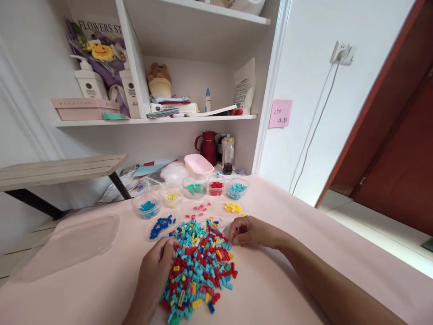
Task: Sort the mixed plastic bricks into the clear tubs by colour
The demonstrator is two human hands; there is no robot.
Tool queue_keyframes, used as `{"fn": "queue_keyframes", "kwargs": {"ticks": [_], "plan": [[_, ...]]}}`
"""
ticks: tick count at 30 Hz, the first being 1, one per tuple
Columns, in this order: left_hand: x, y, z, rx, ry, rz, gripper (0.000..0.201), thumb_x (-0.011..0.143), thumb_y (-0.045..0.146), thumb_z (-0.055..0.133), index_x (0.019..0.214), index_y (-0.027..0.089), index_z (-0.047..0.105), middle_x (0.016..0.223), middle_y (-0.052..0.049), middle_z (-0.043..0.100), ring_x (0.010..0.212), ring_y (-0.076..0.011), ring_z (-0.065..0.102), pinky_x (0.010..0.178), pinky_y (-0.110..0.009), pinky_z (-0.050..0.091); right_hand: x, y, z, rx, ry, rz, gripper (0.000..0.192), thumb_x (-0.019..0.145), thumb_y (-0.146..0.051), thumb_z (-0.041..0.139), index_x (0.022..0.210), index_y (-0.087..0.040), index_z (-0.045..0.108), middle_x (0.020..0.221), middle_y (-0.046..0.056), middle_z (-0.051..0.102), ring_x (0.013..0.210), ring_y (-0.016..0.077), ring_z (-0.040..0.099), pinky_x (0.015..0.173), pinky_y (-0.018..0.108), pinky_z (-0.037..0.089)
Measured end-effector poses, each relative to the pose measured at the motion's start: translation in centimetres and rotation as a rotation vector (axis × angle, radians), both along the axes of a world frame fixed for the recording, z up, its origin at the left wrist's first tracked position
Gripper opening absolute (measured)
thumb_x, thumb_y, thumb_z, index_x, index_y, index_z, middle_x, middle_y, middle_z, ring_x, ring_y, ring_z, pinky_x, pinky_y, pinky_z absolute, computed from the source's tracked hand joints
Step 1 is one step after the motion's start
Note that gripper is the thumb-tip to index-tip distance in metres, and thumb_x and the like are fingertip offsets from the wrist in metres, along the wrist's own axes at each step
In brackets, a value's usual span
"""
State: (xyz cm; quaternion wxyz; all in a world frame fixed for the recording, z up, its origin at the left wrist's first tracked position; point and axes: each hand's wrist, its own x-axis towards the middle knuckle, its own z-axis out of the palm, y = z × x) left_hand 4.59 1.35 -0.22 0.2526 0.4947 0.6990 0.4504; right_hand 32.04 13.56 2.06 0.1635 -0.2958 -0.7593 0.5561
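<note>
A heap of small toy bricks (199,266), mostly turquoise and red with some yellow, lies on the pink table (287,280). My left hand (158,266) rests at the heap's left edge, fingers curled onto the bricks. My right hand (246,231) sits at the heap's upper right edge, fingertips pinched together; whether a brick is between them is hidden. Beyond the heap lie sorted groups: dark blue bricks (161,225), pink bricks (199,208) and yellow bricks (232,207).
Small clear cups hold sorted bricks: blue (147,208), yellow (171,197), green (194,188), red (216,186), light blue (237,189). A clear plastic lid (74,243) lies at left. A pink tub (199,164), red jug (208,146) and bottle stand by the shelf.
</note>
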Motion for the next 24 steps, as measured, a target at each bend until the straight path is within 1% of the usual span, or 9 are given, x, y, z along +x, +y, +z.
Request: {"fn": "queue_keyframes", "kwargs": {"ticks": [2,4,8,11,17,21,24], "plan": [[0.0,-0.1,0.1,-0.004,0.000,-0.004,0.039,0.082,0.055,0.040,0.089,0.023,0.062,0.067,0.002,0.057,0.066,-0.0192,0.055,0.063,-0.030,0.039,-0.1,-0.1,-0.1,0.017,0.016,0.031,0.014,0.070,-0.030,0.067,0.079,-0.019,0.069,0.074,0.000,0.062,0.065,0.0119,0.052,0.059,0.023,0.042],[0.0,-0.2,0.1,-0.009,0.003,-0.003,0.039,0.082,0.055,0.041,0.088,0.023,0.062,0.068,0.002,0.057,0.067,-0.0193,0.055,0.064,-0.030,0.039,-0.1,-0.2,-0.1,0.073,0.009,0.048,0.016,0.070,-0.028,0.067,0.083,-0.020,0.070,0.076,0.000,0.062,0.069,0.0130,0.053,0.061,0.024,0.043],[0.1,-0.3,0.2,-0.009,0.005,0.001,0.039,0.082,0.055,0.040,0.087,0.023,0.062,0.067,0.002,0.057,0.067,-0.0195,0.055,0.064,-0.030,0.039,-0.2,-0.4,0.1,0.246,-0.082,0.045,0.021,0.071,-0.022,0.065,0.091,-0.022,0.070,0.073,-0.001,0.057,0.065,0.0114,0.050,0.060,0.022,0.041],[0.1,-0.2,0.2,-0.007,-0.002,0.005,0.037,0.081,0.054,0.041,0.087,0.023,0.062,0.067,0.002,0.058,0.069,-0.0198,0.056,0.065,-0.030,0.039,-0.3,-0.6,0.4,0.325,-0.153,0.060,0.022,0.069,-0.018,0.066,0.090,-0.021,0.069,0.077,-0.001,0.055,0.067,0.0108,0.049,0.061,0.021,0.040],[0.1,-0.1,0.3,-0.014,0.007,-0.001,0.036,0.081,0.052,0.042,0.088,0.024,0.063,0.067,0.002,0.058,0.067,-0.0193,0.055,0.063,-0.029,0.039,-0.1,-0.9,0.7,0.410,-0.257,0.082,0.022,0.065,-0.015,0.066,0.086,-0.020,0.066,0.086,0.000,0.056,0.075,0.0122,0.051,0.063,0.021,0.040],[0.0,-0.1,0.2,-0.016,0.011,0.003,0.036,0.080,0.052,0.042,0.088,0.024,0.063,0.067,0.003,0.057,0.064,-0.0185,0.054,0.061,-0.029,0.039,-0.2,-1.0,0.8,0.442,-0.270,0.080,0.026,0.064,-0.015,0.067,0.090,-0.021,0.066,0.086,0.000,0.055,0.074,0.0121,0.051,0.063,0.021,0.041],[0.0,0.0,0.1,-0.008,0.013,-0.002,0.036,0.080,0.052,0.043,0.088,0.023,0.064,0.066,0.002,0.057,0.064,-0.0187,0.054,0.060,-0.029,0.039,-0.4,-1.0,0.7,0.456,-0.266,0.072,0.023,0.066,-0.016,0.066,0.089,-0.022,0.067,0.085,0.000,0.056,0.074,0.0125,0.052,0.062,0.021,0.041]]}}
